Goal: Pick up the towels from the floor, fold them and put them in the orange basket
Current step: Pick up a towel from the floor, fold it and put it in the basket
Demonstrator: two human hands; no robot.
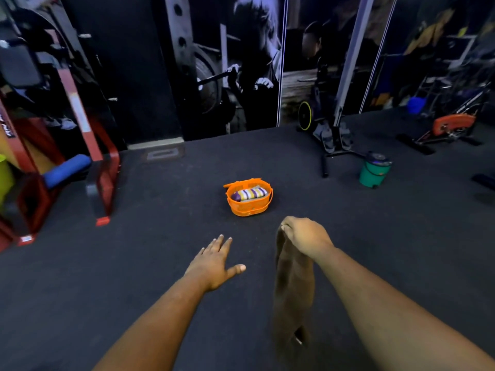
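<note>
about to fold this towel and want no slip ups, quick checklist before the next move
1. Grip: right hand pinches the top edge of the brown cloth towel, which hangs down: ok.
2. Free hand: left hand open, fingers spread, holding nothing: ok.
3. Towel folded: hangs long and loose, not ok.
4. Orange plastic basket upright on the dark floor ahead: ok.
5. Room in basket: a rolled purple, yellow and white striped towel already fills much of it: cannot tell.
6. Other towels left on the floor: none in view, cannot tell beyond the frame.

Right hand (305, 238) grips brown towel (293, 287) — left hand (214, 263) spread.
</note>
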